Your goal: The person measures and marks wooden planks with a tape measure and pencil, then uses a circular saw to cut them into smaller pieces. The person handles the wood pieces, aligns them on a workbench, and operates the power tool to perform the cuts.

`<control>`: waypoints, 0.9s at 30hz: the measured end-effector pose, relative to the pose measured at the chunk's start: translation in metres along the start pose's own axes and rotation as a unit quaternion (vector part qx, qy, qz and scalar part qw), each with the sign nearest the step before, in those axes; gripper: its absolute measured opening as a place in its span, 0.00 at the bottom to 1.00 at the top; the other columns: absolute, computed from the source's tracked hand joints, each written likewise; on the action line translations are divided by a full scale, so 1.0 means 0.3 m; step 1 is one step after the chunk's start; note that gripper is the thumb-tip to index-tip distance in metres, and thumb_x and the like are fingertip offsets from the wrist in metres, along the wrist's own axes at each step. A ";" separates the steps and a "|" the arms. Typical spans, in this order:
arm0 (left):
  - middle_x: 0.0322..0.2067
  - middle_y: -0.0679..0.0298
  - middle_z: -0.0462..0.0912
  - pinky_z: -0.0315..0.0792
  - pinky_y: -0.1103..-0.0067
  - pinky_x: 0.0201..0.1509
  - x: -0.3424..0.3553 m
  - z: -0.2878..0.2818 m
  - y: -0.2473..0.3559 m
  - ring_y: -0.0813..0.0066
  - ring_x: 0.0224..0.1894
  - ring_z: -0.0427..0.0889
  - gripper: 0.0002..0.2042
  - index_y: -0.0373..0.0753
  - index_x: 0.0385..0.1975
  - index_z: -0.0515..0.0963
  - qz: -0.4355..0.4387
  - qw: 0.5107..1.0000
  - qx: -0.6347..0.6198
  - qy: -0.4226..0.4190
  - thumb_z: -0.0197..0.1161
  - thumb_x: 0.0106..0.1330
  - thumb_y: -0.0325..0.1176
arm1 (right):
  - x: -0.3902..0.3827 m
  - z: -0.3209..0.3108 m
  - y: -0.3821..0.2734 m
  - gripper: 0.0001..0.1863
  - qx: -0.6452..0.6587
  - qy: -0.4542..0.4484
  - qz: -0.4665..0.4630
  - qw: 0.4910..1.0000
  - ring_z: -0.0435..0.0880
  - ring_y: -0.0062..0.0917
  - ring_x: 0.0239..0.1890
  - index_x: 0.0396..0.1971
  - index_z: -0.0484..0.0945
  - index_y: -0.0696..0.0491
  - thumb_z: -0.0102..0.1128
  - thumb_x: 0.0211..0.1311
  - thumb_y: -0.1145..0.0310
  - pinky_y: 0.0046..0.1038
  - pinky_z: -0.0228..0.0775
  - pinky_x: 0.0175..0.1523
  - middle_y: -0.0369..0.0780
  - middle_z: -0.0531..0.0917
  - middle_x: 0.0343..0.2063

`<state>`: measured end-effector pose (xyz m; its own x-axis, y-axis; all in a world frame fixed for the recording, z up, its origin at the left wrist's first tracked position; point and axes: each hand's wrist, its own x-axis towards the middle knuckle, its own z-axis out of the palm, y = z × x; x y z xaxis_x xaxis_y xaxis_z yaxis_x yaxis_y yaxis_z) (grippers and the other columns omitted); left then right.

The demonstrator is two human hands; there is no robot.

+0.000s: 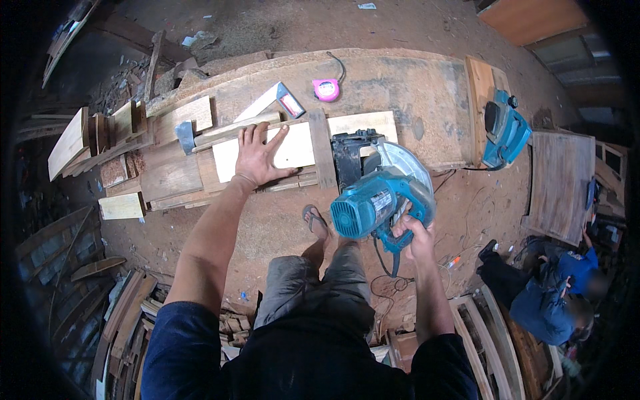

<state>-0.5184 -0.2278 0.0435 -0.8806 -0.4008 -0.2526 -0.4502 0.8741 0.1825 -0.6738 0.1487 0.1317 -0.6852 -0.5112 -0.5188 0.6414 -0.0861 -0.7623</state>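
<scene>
My left hand [259, 157] lies spread on a pale wooden board [301, 144], its fingers stretched toward the far side. A darker wood strip [321, 148] crosses the board to the right of that hand. My right hand [415, 235] is wrapped round the rear handle of a teal circular saw [380, 200]. The saw sits over the board just right of the strip, and its body hides part of the board. Whether the blade turns or touches the wood cannot be seen.
On the workbench [400, 83] are a pink tape measure [327, 90], a try square [289, 103], a hammer [185, 137] and wood offcuts [120, 127]. A teal electric planer [505, 133] rests at the right end. Cables lie on the floor. Two people [547, 300] are at the lower right.
</scene>
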 end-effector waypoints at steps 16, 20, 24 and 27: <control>0.67 0.44 0.62 0.39 0.44 0.78 -0.005 0.010 -0.024 0.37 0.71 0.54 0.54 0.63 0.76 0.59 0.012 0.999 -0.039 0.017 0.68 0.46 0.74 | 0.088 0.059 -0.035 0.13 -0.024 -0.002 0.000 1.000 0.74 0.23 0.22 0.46 0.73 0.56 0.60 0.61 0.75 0.30 0.70 0.32 0.36 0.74 0.22; 0.68 0.44 0.60 0.39 0.44 0.78 -0.003 0.006 -0.023 0.36 0.72 0.53 0.54 0.65 0.76 0.58 0.000 1.000 -0.027 -0.001 0.66 0.46 0.76 | 0.108 0.076 -0.044 0.12 -0.030 0.004 0.002 1.000 0.74 0.23 0.22 0.45 0.73 0.56 0.60 0.61 0.74 0.30 0.70 0.32 0.36 0.74 0.22; 0.69 0.44 0.59 0.38 0.44 0.78 0.001 0.001 -0.023 0.36 0.73 0.52 0.54 0.66 0.77 0.57 -0.008 1.000 -0.020 -0.022 0.65 0.46 0.77 | 0.128 0.084 -0.050 0.11 -0.040 -0.006 -0.002 0.999 0.73 0.23 0.23 0.43 0.72 0.56 0.60 0.62 0.72 0.30 0.70 0.33 0.35 0.72 0.22; 0.70 0.44 0.58 0.38 0.44 0.78 0.003 0.001 -0.021 0.36 0.73 0.52 0.55 0.66 0.77 0.56 -0.011 0.999 -0.014 -0.029 0.65 0.46 0.78 | 0.139 0.092 -0.051 0.10 -0.035 -0.007 -0.004 0.999 0.73 0.23 0.23 0.42 0.72 0.56 0.59 0.62 0.72 0.29 0.70 0.33 0.35 0.71 0.22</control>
<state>-0.5161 -0.2337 0.0417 -0.8604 -0.4030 -0.3118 -0.4745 0.8568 0.2018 -0.7027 0.1052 0.1324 -0.6845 -0.5227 -0.5082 0.6101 -0.0292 -0.7918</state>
